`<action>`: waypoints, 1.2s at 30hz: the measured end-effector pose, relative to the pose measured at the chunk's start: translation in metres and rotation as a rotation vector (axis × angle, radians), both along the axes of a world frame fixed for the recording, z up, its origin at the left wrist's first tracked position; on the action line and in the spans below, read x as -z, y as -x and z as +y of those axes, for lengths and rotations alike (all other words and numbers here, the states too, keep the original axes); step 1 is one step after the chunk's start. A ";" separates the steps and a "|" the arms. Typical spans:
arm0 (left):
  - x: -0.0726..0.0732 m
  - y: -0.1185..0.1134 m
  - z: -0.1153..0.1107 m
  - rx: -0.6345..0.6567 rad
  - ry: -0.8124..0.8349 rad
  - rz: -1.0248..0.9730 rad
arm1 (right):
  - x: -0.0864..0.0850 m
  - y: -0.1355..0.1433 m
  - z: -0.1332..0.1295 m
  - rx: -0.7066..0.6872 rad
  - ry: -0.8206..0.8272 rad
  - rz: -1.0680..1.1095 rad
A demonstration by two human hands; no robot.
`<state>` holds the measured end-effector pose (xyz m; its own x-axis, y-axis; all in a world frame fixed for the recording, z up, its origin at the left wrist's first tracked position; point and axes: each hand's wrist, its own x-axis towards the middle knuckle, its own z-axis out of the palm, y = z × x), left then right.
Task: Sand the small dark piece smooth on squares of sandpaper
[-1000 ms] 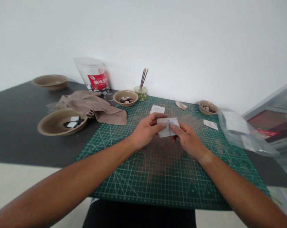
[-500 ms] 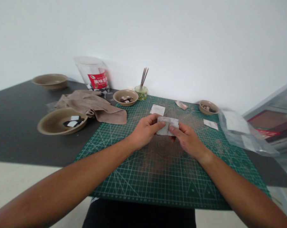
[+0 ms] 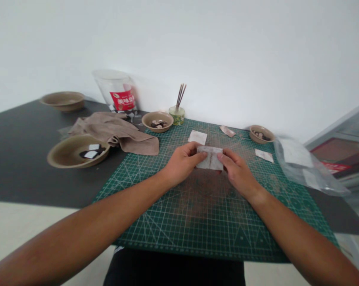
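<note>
Both hands hold one small, whitish, square piece of paper or cloth above the green cutting mat. Its face carries brownish smudges and a dark line down the middle. My left hand pinches the left edge, thumb on the face and fingers behind. At the right edge my right hand grips it the same way. Just beyond, a white square of similar size lies flat on the mat. What is behind the held piece is hidden.
Left are a brown cloth, a bowl with black and white pieces, another bowl and a clear jar. Behind stand a small bowl and a reed diffuser. Right are a small bowl and a plastic bag.
My right thumb has slid from the middle of the piece toward its right edge, uncovering more of the dark line. My left hand stays nearly in place.
</note>
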<state>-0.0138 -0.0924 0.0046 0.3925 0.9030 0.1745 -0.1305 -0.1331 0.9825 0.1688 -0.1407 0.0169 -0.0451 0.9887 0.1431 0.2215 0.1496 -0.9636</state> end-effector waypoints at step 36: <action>0.003 -0.001 0.003 -0.056 0.074 -0.038 | 0.000 -0.006 0.008 0.263 -0.058 -0.016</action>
<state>-0.0124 -0.0893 0.0017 0.3358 0.9341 0.1209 -0.1627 -0.0689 0.9843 0.1749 -0.1325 0.0168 0.2097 0.9568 0.2013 0.2752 0.1398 -0.9512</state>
